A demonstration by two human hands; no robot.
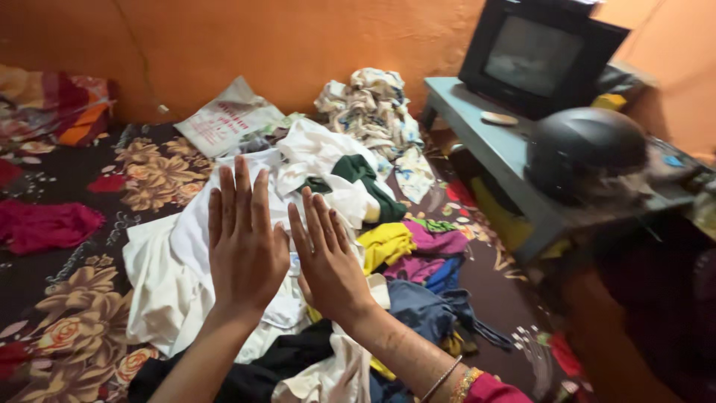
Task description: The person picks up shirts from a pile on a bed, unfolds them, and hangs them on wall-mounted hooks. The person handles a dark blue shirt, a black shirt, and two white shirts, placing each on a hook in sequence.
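Orange plastered wall (pixel 298 45) backs a bed with a dark flowered sheet (pixel 82 313), on which a loose heap of clothes (pixel 350 201) lies unsorted, white pieces uppermost and yellow, purple and blue ones spilling to the right. A grey shelf (pixel 492 149) beside the bed carries a black television (pixel 537 52) and a dark helmet (pixel 585 153). Above the heap, the left hand (pixel 245 239) and right hand (pixel 328 257) hover side by side, flat, fingers spread, palms away, gripping nothing, seemingly just held up to view.
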